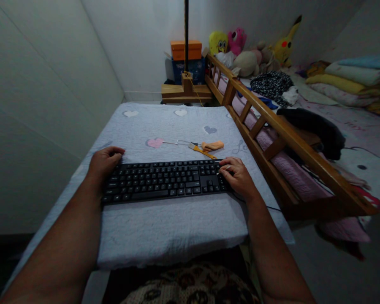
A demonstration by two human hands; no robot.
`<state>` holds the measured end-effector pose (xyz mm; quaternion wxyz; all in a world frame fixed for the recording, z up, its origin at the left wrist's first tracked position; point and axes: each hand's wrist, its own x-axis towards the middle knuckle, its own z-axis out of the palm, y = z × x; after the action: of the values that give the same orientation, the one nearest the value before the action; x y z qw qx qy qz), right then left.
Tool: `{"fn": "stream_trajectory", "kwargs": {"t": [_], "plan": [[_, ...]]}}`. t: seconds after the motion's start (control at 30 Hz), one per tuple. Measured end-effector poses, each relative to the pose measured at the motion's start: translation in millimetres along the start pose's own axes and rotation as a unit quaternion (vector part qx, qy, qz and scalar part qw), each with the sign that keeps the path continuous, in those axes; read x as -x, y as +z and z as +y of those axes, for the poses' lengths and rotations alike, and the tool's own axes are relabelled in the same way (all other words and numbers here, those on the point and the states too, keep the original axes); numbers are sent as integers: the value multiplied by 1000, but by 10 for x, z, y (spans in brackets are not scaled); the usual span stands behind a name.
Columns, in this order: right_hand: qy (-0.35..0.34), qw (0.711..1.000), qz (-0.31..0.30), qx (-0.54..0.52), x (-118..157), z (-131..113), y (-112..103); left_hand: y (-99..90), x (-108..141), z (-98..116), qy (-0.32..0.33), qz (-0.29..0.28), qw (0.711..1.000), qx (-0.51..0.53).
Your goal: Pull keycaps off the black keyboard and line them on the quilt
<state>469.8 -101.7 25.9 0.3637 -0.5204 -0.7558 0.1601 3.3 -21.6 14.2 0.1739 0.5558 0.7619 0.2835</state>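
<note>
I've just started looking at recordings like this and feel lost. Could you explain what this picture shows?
There's no machine here: these are a person's two bare hands, and the one picture comes from a camera worn on their head, looking forward and down.

In front of them, a keyboard lies on a pale table cover. The left hand is at the keyboard's left end; whether it grips it is hard to tell. The right hand, over the other end, holds a thin white stick between its fingers.

Beyond the keyboard lie a brush and what looks like an orange cloth. To the right runs a wooden rail, with bedding behind it.
</note>
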Motion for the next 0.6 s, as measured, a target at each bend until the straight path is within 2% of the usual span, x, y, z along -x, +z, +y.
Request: {"fn": "stream_trajectory", "kwargs": {"t": [0.6], "plan": [[0, 1000, 13, 26, -37, 48, 50, -12, 18, 36, 7, -3, 1000, 4]]}}
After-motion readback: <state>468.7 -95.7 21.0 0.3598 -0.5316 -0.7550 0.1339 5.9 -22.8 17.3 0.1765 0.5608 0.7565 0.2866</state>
